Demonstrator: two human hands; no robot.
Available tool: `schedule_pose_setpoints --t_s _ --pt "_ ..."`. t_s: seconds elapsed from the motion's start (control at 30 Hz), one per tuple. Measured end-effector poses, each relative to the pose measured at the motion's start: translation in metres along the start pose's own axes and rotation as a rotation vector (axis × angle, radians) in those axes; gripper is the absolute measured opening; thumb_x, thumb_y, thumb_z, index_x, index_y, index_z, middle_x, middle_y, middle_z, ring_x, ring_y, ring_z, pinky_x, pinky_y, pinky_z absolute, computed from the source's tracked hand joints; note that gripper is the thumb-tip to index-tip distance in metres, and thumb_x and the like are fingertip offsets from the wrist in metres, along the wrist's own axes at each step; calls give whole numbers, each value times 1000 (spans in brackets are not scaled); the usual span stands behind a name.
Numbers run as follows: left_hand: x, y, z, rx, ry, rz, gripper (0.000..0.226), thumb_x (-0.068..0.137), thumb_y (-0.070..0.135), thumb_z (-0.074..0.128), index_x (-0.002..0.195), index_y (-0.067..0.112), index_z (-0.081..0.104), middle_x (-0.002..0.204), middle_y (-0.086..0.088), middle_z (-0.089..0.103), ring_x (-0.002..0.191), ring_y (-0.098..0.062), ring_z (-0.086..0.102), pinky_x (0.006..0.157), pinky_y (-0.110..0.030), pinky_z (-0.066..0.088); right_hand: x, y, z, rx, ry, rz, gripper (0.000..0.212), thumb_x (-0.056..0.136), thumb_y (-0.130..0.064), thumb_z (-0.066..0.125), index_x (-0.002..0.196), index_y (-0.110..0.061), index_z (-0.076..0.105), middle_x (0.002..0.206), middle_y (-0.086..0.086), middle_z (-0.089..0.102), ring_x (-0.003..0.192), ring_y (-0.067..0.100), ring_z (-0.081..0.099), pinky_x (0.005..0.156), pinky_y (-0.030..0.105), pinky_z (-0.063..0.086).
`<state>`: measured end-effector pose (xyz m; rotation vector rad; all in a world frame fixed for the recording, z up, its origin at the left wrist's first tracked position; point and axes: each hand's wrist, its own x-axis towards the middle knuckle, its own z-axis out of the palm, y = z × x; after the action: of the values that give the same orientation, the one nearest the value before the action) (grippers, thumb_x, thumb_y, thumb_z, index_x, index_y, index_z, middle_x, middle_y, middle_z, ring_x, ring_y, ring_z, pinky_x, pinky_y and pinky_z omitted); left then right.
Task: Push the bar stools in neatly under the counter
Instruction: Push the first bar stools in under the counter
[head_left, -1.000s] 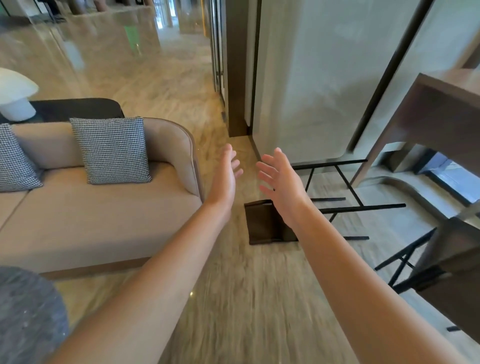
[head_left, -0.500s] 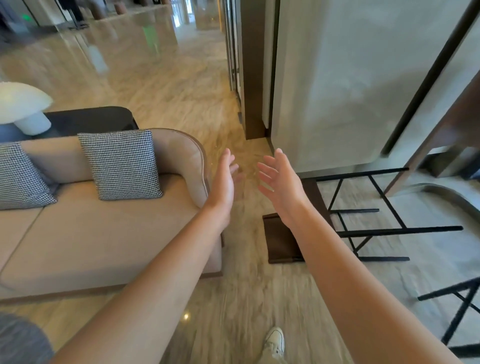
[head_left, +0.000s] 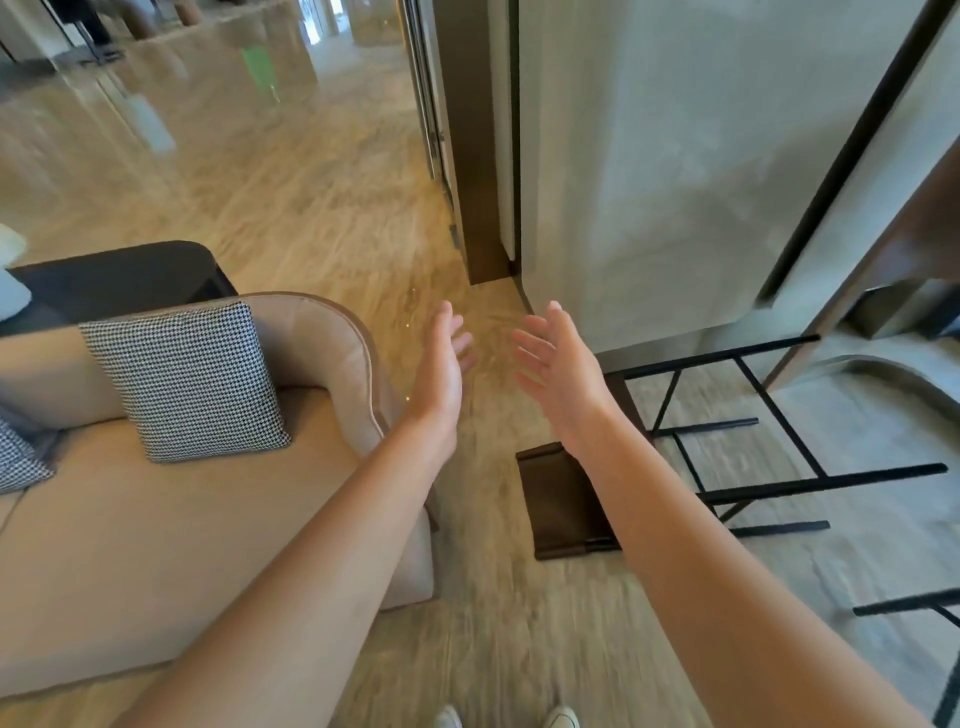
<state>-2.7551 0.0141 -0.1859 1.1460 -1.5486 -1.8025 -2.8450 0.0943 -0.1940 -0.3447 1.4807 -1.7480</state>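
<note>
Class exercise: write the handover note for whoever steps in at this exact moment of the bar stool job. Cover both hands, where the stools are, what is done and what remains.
Left hand and right hand: both open, raised, holding nothing.
Tipped bar stool lies on its side on the floor, legs pointing right, toward the counter.
Second stool barely shows at the right edge.
Done: nothing visible.
Left: stand the stool up, then push the stools under the counter.

A beige sofa (head_left: 156, 545) stands at left on the marble floor (head_left: 311, 208). A checked cushion (head_left: 187, 382) leans on its back, by the arm. A dark table (head_left: 114, 278) sits behind it.
</note>
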Motion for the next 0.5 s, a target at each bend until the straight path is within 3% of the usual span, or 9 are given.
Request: schedule_pose_setpoints --t_s 0.4,0.5 --pt "105 7 44 98 -309 -43 60 105 60 22 153 28 39 158 1 42 139 -19 47 122 -53 26 75 -15 -16 88 322 -8 57 105 -51 35 151 -18 41 146 5 53 134 22 48 117 45 34" --pt "140 14 49 120 -393 -57 62 104 62 22 153 28 40 158 1 43 138 -19 48 121 -52 29 93 -21 -9 123 409 -24 55 105 -50 35 149 -17 44 144 4 54 132 21 49 113 40 37"
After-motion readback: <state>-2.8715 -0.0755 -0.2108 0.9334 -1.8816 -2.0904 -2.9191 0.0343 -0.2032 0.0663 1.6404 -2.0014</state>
